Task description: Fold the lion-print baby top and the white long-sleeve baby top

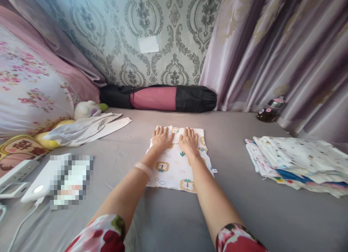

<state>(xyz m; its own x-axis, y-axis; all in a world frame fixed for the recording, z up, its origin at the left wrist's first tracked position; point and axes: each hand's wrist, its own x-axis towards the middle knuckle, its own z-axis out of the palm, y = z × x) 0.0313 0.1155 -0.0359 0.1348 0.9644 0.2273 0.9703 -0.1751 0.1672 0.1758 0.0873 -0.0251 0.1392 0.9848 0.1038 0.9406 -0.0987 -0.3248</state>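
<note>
1. Left hand (161, 138) pressed flat, fingers spread and open, on the far part of a small printed cloth (176, 165), gripping nothing
2. Right hand (188, 140) laid flat just beside it, likewise open with fingers spread, palm down on the same cloth, thumbs nearly touching
3. Cloth lay near the middle of the grey bed sheet (168, 215), white with small lion-like figures, its far edge folded over under both hands, its near edge toward the body
4. Pale bangle (143, 168) worn on the left wrist; red floral sleeves (103, 235) seen at the bottom on both arms
5. Stack of folded printed cloths (299, 161) rested well apart on the right side of the bed
6. Crumpled white garment (87, 129) lay to the left, touching a yellow cushion (47, 139) and near a white plush toy (85, 109)
7. Rolled pink mat in a black bag (159, 97) lay along the patterned wall (152, 20) at the far edge of the bed
8. Mauve curtain (285, 45) hung on the right, with a small dark slipper (270, 110) at its foot
9. Floral pillow (27, 89) leaned at far left; white power strip (16, 174) and a white device (40, 185) lay near the left edge, partly blurred
</note>
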